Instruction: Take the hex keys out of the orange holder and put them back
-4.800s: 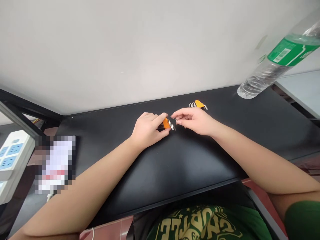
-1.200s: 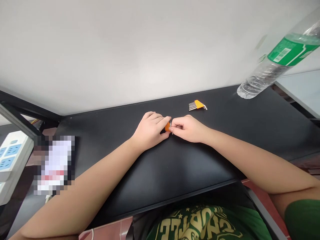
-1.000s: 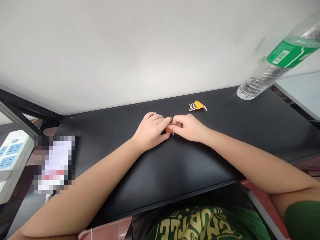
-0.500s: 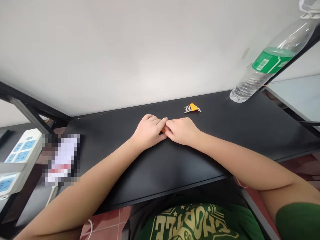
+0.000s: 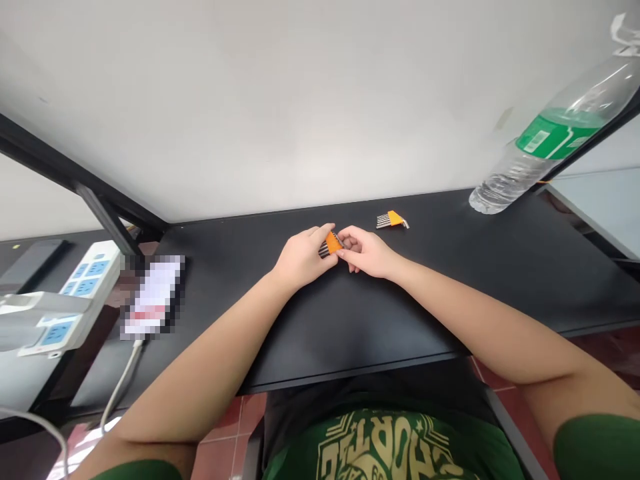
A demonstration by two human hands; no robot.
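Between my two hands is a hex key set (image 5: 334, 243), an orange holder with several dark keys sticking out to the left. My left hand (image 5: 303, 259) is closed around its left side, thumb below and fingers above. My right hand (image 5: 371, 252) pinches the right end of the set, where the bent key ends are; its fingertips partly cover that end. A second hex key set (image 5: 393, 219), with an orange holder and silver keys, lies on the black table (image 5: 320, 327) beyond my right hand, near the wall.
A large clear bottle with a green label (image 5: 559, 133) stands at the back right by a black frame bar. On the left lie a blurred-out phone (image 5: 154, 293) with a white cable and a white power strip (image 5: 95, 280). The white wall (image 5: 280, 120) rises behind the table.
My hands have opened up from around the hex key set, so its orange holder and keys now show. The right fingers have shifted to its right end. The camera view has turned slightly left.
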